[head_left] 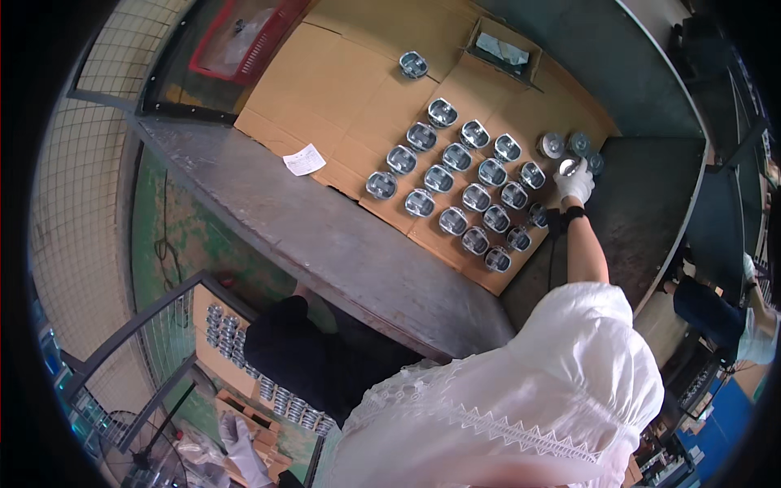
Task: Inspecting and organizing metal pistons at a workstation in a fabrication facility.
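Observation:
My right hand (574,184), in a white glove with a black band at the wrist, is closed on a metal piston (568,167) at the right side of the bench. Close beside it stand a few more pistons (551,145), their round faces up. To the left, several pistons (457,158) stand in slanted rows on brown cardboard (342,106), hollow sides showing. A single piston (413,65) stands apart farther back. Low at the left, my gloved left hand (238,450) hangs away from the bench with its fingers stretched and nothing visible in it.
A small cardboard box (503,50) and a red crate (244,37) stand at the back. A paper slip (304,160) lies near the cardboard's edge. Metal walls (586,57) bound the bench. Lower left, a wire-sided cart (213,358) carries more pistons. Another person (716,313) is at far right.

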Tool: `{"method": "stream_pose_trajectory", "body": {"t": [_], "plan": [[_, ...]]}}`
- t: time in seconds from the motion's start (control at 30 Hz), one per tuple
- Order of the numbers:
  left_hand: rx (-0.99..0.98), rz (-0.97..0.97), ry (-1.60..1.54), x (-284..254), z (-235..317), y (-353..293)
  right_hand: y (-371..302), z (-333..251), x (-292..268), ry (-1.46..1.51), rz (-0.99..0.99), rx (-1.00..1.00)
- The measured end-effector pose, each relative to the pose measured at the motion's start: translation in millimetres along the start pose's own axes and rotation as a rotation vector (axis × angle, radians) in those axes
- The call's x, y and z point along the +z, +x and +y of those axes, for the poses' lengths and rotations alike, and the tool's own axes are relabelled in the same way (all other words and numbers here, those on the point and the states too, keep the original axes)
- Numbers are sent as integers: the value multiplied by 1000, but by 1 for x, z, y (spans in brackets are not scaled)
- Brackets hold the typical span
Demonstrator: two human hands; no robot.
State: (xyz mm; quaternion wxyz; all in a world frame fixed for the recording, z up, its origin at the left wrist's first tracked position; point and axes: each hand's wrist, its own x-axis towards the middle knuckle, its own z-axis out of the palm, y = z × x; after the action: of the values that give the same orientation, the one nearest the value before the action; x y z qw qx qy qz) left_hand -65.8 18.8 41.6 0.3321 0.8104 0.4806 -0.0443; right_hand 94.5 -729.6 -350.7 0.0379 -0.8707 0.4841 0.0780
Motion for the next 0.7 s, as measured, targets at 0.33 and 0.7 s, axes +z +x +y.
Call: {"method": "stream_pose_trajectory", "body": {"t": [0.33, 0.7], "plan": [[940, -74, 261, 103, 46, -7, -207, -171, -172, 902, 197, -894], [305, -457, -1286, 107, 67, 4, -543, -293, -293, 932, -148, -1712]]}}
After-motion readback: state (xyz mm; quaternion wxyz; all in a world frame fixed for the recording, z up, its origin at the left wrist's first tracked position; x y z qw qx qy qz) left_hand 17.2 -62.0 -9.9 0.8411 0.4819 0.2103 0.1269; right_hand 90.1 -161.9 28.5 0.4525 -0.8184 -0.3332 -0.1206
